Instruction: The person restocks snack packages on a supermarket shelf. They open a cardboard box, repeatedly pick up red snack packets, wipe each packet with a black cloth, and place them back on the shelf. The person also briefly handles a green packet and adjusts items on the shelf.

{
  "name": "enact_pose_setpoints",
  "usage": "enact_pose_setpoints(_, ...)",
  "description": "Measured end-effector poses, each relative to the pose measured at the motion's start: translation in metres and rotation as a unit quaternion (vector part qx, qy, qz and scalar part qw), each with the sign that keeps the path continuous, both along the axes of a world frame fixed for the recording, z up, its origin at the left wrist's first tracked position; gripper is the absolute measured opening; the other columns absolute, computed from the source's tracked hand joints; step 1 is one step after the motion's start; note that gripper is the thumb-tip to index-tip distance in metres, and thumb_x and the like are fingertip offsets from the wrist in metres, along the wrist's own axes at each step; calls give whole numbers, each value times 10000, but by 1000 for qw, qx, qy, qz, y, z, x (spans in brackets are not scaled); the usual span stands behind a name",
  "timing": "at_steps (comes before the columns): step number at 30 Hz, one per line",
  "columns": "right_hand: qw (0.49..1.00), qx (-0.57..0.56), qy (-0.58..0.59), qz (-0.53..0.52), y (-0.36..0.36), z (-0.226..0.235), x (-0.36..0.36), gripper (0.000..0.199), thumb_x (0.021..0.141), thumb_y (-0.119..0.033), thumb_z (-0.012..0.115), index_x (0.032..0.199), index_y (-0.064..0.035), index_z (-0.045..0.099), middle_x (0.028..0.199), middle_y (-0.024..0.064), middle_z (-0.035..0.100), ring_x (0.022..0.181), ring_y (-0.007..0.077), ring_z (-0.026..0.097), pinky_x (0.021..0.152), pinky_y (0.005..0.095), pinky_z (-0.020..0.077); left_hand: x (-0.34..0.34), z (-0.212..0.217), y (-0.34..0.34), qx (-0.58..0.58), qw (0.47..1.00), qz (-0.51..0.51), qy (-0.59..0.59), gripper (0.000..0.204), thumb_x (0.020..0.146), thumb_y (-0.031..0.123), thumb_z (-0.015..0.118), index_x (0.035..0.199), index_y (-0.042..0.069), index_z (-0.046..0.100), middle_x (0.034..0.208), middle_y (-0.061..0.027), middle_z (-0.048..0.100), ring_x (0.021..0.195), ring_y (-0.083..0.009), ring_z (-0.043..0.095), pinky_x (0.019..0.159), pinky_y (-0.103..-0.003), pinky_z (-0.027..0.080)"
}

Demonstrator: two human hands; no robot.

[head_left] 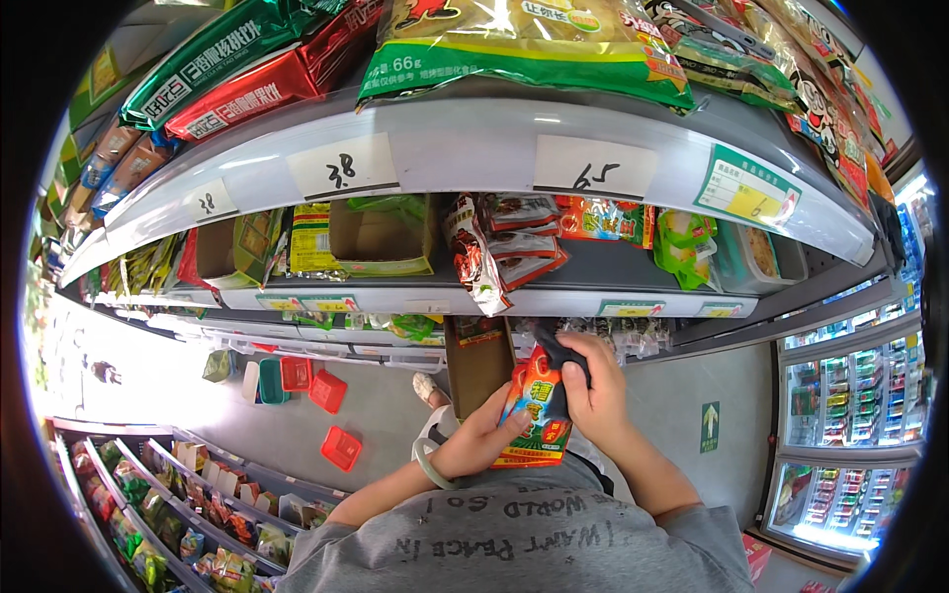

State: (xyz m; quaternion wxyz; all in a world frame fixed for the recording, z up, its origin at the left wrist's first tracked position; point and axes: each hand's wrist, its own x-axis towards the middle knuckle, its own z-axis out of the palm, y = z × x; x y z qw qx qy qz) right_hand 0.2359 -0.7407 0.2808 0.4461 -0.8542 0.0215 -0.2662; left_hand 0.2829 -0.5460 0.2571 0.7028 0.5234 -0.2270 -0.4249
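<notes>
My left hand (479,440) is closed on the lower left side of a small red, green and blue snack packet (539,395) in front of my chest. My right hand (598,390) grips a dark cloth (560,358) and presses it against the packet's upper right side. Part of the packet is hidden behind the cloth and fingers. Just left of the packet stands an open brown cardboard box (473,371), with a small red packet (479,331) at its far end.
Ahead, a lower shelf (395,294) carries packets, an open carton (381,237) and a plastic tub (756,257). Large snack bags (534,49) lie on the shelf above. Red baskets (341,448) sit on the floor at left. Lit drink coolers (850,405) line the right.
</notes>
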Motion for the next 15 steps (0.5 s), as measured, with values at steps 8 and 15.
enact_pose_setpoints(8,947,-273,-55,158,7,14,-4,404,814,-305,731,1187,-163,668,1290,63,616,1256,297,542,1063,488,373,2,-26,4,-45,998,29,36,454,1065,203,438,1470,22,341,1389,-44,488,1275,-119,446,1076,-303,374)
enact_pose_setpoints(15,990,-132,-36,43,9,13,-8,319,857,-208,684,1146,-75,659,1197,142,641,1159,333,592,1019,458,413,9,0,4,-28,998,-16,46,420,1071,211,422,1429,-4,374,1306,-50,534,1195,-96,485,1033,-283,401)
